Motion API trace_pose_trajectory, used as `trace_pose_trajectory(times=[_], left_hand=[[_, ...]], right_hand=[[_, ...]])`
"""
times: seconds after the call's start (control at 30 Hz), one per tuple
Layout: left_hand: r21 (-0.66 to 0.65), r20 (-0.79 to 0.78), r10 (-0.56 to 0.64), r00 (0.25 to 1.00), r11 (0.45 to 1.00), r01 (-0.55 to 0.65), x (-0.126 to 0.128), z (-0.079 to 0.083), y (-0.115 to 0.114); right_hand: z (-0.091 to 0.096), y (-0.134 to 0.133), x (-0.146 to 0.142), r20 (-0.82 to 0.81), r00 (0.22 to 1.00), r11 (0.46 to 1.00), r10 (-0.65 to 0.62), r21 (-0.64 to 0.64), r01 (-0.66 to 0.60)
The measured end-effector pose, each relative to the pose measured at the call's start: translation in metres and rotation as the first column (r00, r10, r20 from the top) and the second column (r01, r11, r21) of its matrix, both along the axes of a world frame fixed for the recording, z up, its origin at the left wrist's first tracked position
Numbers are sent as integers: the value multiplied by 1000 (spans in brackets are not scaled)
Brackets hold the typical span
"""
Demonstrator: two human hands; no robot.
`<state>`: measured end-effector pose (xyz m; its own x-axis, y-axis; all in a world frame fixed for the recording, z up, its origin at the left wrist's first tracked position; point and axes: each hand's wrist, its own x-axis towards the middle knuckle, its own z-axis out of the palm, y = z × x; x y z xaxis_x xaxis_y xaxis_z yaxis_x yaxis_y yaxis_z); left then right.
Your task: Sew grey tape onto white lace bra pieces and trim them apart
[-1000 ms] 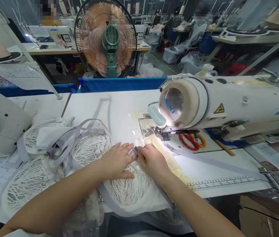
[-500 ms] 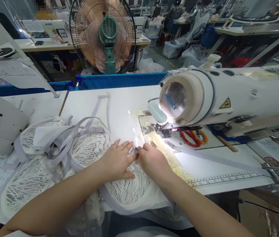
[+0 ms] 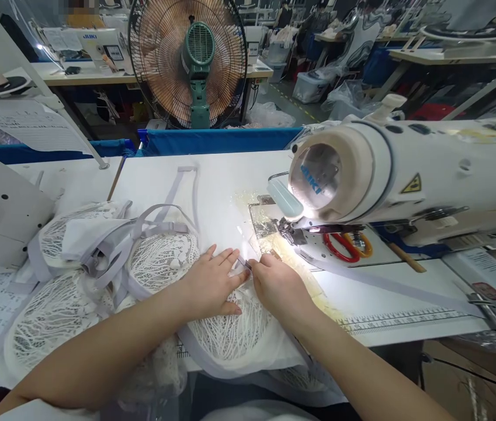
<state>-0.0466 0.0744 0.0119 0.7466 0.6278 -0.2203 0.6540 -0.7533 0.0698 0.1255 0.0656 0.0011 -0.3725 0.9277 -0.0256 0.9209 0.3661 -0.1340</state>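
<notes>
A white lace bra [image 3: 230, 339] with lavender-grey elastic along its edge lies at the table's front edge, partly hanging over it. My left hand [image 3: 212, 285] rests flat on the bra, fingers spread and thumb apart. Beside it, my right hand [image 3: 280, 289] is closed in a pinch on a narrow grey strip [image 3: 243, 262] at the bra's upper edge. The strip's far end is hidden by my fingers. Up and right of my hands is the presser foot [image 3: 289, 231] of the sewing machine [image 3: 353, 169], whose lamp lights the cloth.
More lace bras [image 3: 59, 316] with lavender straps are heaped at the left. Red-handled scissors [image 3: 339, 248] lie under the machine arm. A lavender elastic band [image 3: 388, 285] runs to the right. A ruler strip [image 3: 401, 317] lines the front edge. Behind the table stands a fan [image 3: 198, 58].
The whole view has shifted slightly. Both hands keep nearly the same place on the bra, and a little more of the grey strip shows between them.
</notes>
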Motion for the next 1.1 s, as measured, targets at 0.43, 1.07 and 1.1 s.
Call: trace_pose_trajectory(times=[0.43,1.07,1.1], left_hand=[[60,18,24,1000,998,-26,2,3,-1],[-26,18,-42,999,999,42,10,5,-20],[-39,4,-42,999,998,42,10,6,-19]], right_hand=[[16,-27,23,-13,999,997,-47,-58,46],[-8,-10,4,-223,972,995,-75,50,88],[-9,-9,2,-205,976,995,-71,48,82]])
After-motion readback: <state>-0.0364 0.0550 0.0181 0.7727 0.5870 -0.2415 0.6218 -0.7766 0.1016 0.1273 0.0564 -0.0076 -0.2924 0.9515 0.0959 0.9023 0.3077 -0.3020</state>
